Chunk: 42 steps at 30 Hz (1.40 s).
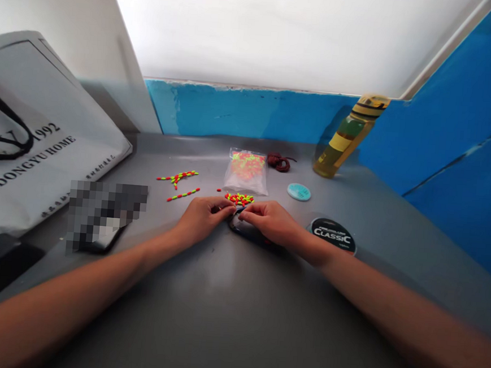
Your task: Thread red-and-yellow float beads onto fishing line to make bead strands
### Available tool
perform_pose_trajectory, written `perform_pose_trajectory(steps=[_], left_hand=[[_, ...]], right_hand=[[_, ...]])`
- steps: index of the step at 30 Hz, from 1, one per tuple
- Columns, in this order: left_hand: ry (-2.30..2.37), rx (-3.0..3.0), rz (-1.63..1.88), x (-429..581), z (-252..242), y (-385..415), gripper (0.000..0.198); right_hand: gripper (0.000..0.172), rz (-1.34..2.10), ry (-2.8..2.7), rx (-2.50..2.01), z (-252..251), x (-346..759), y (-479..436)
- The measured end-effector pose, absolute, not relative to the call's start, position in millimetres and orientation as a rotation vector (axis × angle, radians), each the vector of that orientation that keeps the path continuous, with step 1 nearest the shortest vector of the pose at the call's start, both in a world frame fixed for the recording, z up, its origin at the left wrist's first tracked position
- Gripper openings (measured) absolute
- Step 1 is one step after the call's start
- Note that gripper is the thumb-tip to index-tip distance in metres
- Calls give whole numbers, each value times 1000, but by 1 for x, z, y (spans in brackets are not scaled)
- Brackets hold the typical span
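My left hand and my right hand meet near the middle of the table, fingertips pinched close together. Whatever lies between the fingers is too small to make out. Partly under my right hand is a dark, rounded object, mostly covered, its kind unclear. Just beyond the fingertips lies a small pile of red and yellow-green oval beads. To the left are a straight row of such beads and a branched group. Behind the pile sits a clear plastic bag full of these beads.
A black line spool marked CLASSIC lies right of my right hand. Farther back are a light-blue disc, a dark-red cord bundle and a yellow bottle. A white bag and a blurred-out dark item are at left.
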<state>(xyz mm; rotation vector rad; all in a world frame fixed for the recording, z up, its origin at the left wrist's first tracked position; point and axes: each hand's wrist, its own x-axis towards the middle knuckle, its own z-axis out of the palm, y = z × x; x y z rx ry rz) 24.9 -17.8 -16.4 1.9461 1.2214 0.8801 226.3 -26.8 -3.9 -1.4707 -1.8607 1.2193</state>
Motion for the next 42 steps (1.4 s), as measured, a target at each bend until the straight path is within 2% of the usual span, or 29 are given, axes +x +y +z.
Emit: perform_pose_trajectory(steps=[14, 34, 42], left_hand=[[1185, 2112, 894, 25, -17, -17, 12], [1239, 1992, 876, 24, -18, -16, 15], [1193, 2114, 891, 26, -17, -17, 11]], right_hand=[[26, 1208, -1843, -1483, -4, 227, -26], [26, 1179, -1865, -1502, 0, 227, -28], [27, 1215, -1847, -1497, 2, 229, -27]])
